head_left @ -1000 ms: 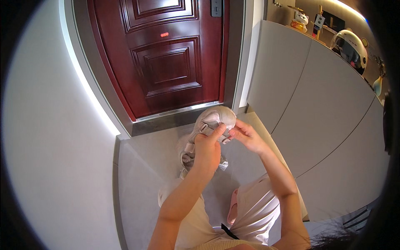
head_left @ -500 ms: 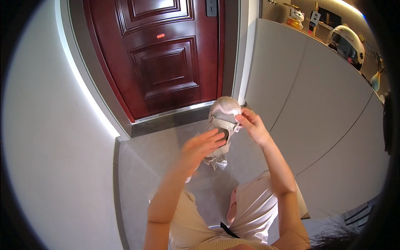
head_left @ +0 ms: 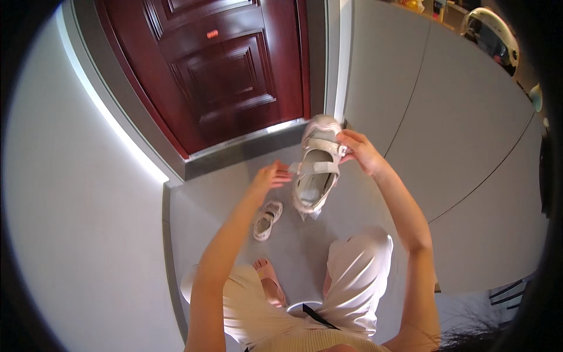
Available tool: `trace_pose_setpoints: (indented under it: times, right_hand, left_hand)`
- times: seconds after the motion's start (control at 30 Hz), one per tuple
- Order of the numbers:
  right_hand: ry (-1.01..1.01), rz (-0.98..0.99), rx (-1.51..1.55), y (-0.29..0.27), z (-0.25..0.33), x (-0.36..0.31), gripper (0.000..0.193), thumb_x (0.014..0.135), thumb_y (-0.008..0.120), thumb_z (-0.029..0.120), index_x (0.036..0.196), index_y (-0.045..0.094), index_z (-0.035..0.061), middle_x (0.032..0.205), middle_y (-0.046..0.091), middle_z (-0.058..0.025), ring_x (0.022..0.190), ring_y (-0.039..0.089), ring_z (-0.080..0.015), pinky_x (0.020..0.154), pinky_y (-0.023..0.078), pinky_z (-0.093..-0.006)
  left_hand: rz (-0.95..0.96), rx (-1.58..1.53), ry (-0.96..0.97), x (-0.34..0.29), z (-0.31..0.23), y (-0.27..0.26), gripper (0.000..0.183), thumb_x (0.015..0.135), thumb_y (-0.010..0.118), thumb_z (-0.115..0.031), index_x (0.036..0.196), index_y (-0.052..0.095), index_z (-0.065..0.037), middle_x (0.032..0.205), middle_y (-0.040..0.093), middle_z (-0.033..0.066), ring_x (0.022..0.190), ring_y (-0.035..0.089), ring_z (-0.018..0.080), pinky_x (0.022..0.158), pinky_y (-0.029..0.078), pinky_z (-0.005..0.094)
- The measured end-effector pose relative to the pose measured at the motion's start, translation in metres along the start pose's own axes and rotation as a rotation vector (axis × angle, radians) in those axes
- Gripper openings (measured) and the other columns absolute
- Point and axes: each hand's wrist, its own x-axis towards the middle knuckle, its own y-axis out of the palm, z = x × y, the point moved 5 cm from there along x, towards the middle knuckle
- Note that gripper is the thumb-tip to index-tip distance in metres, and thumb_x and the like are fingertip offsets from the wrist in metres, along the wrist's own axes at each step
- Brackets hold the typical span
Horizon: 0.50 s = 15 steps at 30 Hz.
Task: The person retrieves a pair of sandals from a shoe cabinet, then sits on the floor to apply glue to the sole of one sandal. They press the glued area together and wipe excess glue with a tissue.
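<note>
A beige Mary Jane style shoe (head_left: 315, 190) with straps hangs above the floor, toe toward the door and its opening facing up. My right hand (head_left: 359, 151) grips its right side near the front strap, fingers closed. On the other side, my left hand (head_left: 273, 178) pinches the free end of the rear strap (head_left: 295, 168), which sticks out to the left. Below the heel, a bit of crumpled clear material (head_left: 311, 215) shows; most of it is hidden. The matching shoe (head_left: 268, 220) rests on the floor to the left.
A dark red door (head_left: 229, 76) stands ahead. A grey cabinet (head_left: 463, 129) lines the right, with a helmet (head_left: 492, 38) on its ledge. The white wall (head_left: 88, 205) is at left. My foot in a pink slipper (head_left: 270, 280) is below, on grey tile.
The held shoe has risen, showing more of its inside. My left hand has drawn left from over the shoe to the strap end. The second shoe has come into fuller view.
</note>
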Motion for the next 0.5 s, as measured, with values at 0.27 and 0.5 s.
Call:
trace_pose_setpoints:
  times: [0.27, 0.5]
  right_hand:
    - [0.337, -0.298, -0.045, -0.099, -0.237, 0.002, 0.039, 0.094, 0.057, 0.042, 0.122, 0.049, 0.0158, 0.106, 0.065, -0.0054, 0.094, 0.063, -0.0185, 0.074, 0.054, -0.0386]
    - [0.582, -0.438, -0.016, -0.152, -0.429, -0.028, 0.036, 0.094, 0.058, 0.042, 0.123, 0.046, 0.0232, 0.100, 0.066, -0.0037, 0.084, 0.067, -0.0187, 0.074, 0.053, -0.0390]
  left_hand:
    - [-0.207, 1.429, -0.034, 0.039, 0.258, -0.187, 0.050, 0.080, 0.069, -0.022, 0.123, 0.055, -0.002, 0.110, 0.066, 0.0162, 0.107, 0.061, 0.0332, 0.094, 0.047, 0.0417]
    - [-0.361, 1.082, -0.356, 0.026, 0.343, -0.179, 0.035, 0.077, 0.065, -0.017, 0.110, 0.062, -0.004, 0.108, 0.065, 0.0208, 0.103, 0.062, 0.0369, 0.087, 0.049, 0.0468]
